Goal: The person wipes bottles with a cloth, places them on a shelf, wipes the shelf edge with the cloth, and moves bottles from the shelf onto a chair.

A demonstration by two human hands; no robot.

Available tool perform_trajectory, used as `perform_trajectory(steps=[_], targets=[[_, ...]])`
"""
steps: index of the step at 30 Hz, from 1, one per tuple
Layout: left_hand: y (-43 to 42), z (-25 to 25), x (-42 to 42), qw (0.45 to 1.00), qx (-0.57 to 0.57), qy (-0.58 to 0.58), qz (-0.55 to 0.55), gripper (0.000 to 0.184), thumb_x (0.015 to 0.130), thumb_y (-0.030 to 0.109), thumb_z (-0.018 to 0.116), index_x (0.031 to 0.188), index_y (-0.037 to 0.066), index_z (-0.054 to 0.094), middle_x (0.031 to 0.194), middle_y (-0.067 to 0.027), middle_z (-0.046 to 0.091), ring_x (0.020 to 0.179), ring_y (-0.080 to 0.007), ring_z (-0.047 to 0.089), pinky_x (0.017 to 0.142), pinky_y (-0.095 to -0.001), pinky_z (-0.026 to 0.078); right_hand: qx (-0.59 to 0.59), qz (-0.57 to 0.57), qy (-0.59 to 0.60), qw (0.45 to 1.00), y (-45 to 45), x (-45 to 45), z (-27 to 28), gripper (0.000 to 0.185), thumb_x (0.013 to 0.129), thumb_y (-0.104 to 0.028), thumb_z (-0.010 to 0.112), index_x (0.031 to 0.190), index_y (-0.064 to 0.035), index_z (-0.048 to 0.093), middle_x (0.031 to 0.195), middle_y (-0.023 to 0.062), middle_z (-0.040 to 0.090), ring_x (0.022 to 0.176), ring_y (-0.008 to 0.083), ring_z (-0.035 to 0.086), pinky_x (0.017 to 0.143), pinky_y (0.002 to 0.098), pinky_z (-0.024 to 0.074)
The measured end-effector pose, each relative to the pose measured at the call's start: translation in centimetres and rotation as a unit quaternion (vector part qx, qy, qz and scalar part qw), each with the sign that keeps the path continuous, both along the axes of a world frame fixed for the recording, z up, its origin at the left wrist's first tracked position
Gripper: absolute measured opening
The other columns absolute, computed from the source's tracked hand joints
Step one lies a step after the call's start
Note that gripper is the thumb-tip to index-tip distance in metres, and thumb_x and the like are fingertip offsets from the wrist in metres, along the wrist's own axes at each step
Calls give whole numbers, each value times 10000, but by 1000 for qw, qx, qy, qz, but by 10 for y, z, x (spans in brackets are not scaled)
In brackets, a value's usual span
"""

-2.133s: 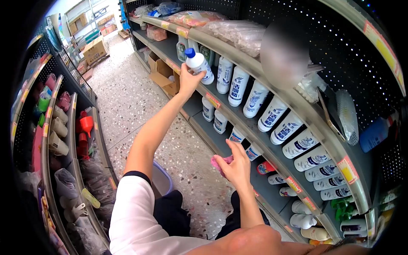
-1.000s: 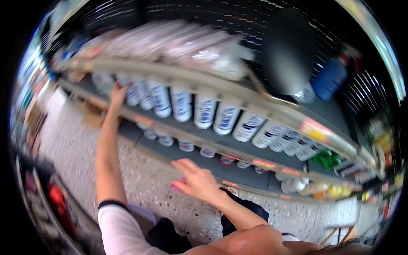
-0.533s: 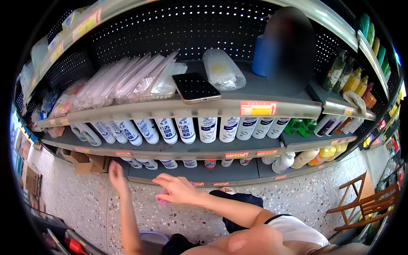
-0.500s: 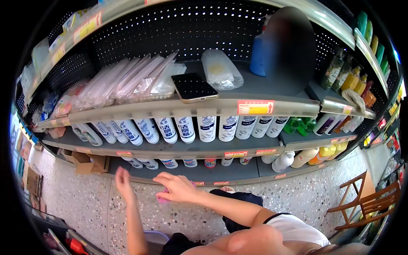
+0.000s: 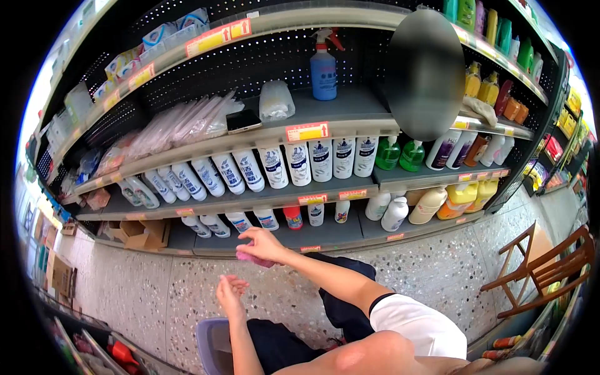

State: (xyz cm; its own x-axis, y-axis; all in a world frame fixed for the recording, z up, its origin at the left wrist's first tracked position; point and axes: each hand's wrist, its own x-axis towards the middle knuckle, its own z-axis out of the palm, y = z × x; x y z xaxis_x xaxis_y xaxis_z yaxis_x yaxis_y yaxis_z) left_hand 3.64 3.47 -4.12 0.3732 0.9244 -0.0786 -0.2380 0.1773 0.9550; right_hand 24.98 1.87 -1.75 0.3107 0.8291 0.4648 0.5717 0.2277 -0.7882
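My left hand [image 5: 231, 294] is held over the floor above the purple bin, its fingers apart and nothing in it. My right hand [image 5: 264, 244] is closed around a pink cloth [image 5: 252, 258], in front of the bottom shelf. White bottles with blue print [image 5: 226, 174] stand in a row on the middle shelf, beside darker-labelled white bottles [image 5: 320, 160] and green bottles [image 5: 388, 154]. Below them, the bottom shelf holds white bottles, a red container [image 5: 292, 217] and yellow jugs [image 5: 461, 199].
The upper shelf carries plastic-wrapped packs [image 5: 181, 125], a phone [image 5: 244, 121], a bubble-wrapped roll [image 5: 276, 101] and a blue spray bottle [image 5: 324, 72]. A purple bin [image 5: 211, 340] stands by my legs. A wooden chair [image 5: 550, 269] is at the right, a cardboard box [image 5: 145, 234] at the lower left.
My left hand has let go of the white blue-capped bottle and come back from the shelf towards my body. The view has swung right. My right hand still holds the pink cloth.
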Motion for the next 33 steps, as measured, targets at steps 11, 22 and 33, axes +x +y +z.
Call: perform_trajectory(steps=[11,22,33], targets=[[-43,-47,17,999,-39,-11,-6,412,956,425,573,1140,57,588,881,-64,665,763,-163,649,623,-266,470,19,64,754,654,-139,35,-9,312,971,-409,545,1005,-116,646,855,37,681,746,197,653,684,367,548],[-70,-53,14,992,-58,-105,-27,237,948,238,621,1121,78,602,879,-39,656,799,-149,645,679,-267,479,153,133,764,613,-226,58,13,249,942,-210,593,1149,-73,589,1072,81,662,1007,237,635,928,427,505],[-131,-39,3,961,-101,-252,-53,258,917,23,568,1175,41,561,914,-65,641,864,-179,627,763,-294,507,185,172,776,578,-289,19,6,318,926,-154,591,1231,-75,541,1135,114,639,1063,271,621,960,461,493]])
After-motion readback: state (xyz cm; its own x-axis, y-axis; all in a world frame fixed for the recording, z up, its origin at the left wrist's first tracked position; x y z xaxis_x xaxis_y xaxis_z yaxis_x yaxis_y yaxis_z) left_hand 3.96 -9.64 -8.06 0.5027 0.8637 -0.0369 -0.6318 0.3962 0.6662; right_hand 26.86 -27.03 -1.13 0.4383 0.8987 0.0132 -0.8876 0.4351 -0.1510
